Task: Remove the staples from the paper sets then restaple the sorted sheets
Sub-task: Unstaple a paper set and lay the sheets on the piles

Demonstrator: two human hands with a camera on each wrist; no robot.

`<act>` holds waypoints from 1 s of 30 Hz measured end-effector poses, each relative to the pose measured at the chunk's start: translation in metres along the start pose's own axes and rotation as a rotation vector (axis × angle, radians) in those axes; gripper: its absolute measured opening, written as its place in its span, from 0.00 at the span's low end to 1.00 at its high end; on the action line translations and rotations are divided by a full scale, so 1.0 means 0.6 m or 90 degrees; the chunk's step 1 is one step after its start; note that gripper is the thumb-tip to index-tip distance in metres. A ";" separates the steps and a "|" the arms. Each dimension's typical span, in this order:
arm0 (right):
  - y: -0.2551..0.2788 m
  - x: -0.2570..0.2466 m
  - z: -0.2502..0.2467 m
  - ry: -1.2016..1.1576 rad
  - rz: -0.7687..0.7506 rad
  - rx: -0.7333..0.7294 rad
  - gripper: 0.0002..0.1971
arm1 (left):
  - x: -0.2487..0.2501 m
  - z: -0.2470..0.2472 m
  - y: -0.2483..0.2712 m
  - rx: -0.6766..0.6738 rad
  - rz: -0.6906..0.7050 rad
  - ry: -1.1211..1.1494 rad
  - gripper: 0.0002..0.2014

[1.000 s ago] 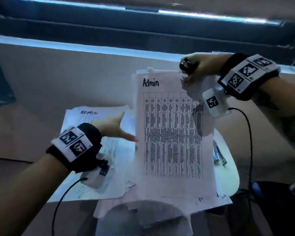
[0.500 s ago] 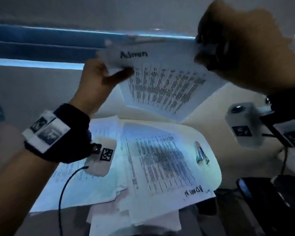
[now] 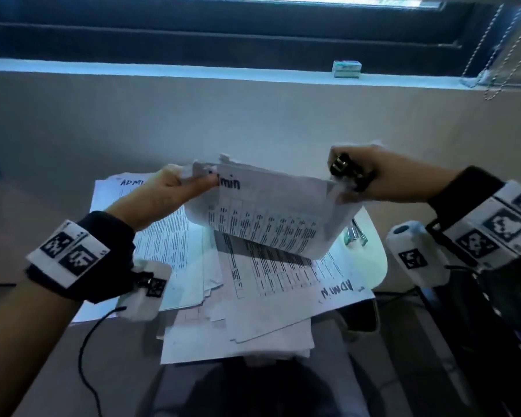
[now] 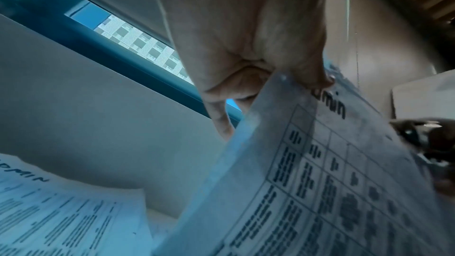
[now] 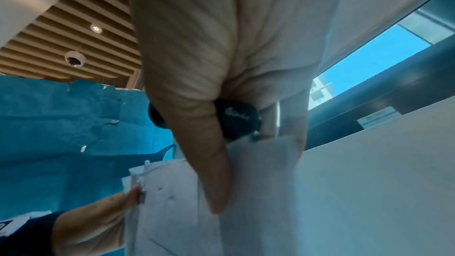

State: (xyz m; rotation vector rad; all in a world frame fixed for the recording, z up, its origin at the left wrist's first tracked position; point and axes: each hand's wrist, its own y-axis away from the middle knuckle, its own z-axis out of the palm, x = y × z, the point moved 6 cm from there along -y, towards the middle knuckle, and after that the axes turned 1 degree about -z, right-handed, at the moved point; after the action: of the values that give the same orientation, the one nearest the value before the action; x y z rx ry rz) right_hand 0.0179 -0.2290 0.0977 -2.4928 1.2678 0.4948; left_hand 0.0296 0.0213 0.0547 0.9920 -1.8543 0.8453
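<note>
A paper set headed "Admin", printed with a table, hangs in the air above the table, held by its top edge. My left hand pinches its top left corner between thumb and fingers; the left wrist view shows that hand closed on the paper set. My right hand grips a black staple remover and holds the top right corner too. In the right wrist view the staple remover sits in the palm, and the thumb presses on the paper set.
Loose piles of printed sheets cover a small white table: one pile at the left, another in the middle marked ADMIN upside down. A metal stapler-like tool lies at the table's right. A small box stands on the sill.
A second ago my right hand alone held the set upright while my left hand hovered over the left pile. The left hand has since taken the top left corner, and the set now hangs flatter.
</note>
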 end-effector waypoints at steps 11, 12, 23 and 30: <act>-0.047 0.043 0.035 -0.055 0.063 0.029 0.21 | 0.081 0.065 -0.049 0.060 0.075 -0.597 0.37; -0.048 0.039 0.039 -0.043 0.067 0.025 0.19 | 0.080 0.085 -0.061 0.029 0.056 -0.615 0.28; 0.071 -0.026 0.120 -0.221 0.285 0.261 0.27 | -0.020 0.124 -0.036 -0.061 -0.188 -0.110 0.08; 0.082 -0.044 0.230 -0.443 0.379 0.185 0.17 | -0.039 0.151 -0.003 -0.077 -0.251 0.110 0.15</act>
State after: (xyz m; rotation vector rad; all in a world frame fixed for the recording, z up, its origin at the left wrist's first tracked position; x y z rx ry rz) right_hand -0.0600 -0.1810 -0.0201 -1.4589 1.5876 1.0984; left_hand 0.0063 -0.0483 -0.0036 1.1214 -1.4792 0.5548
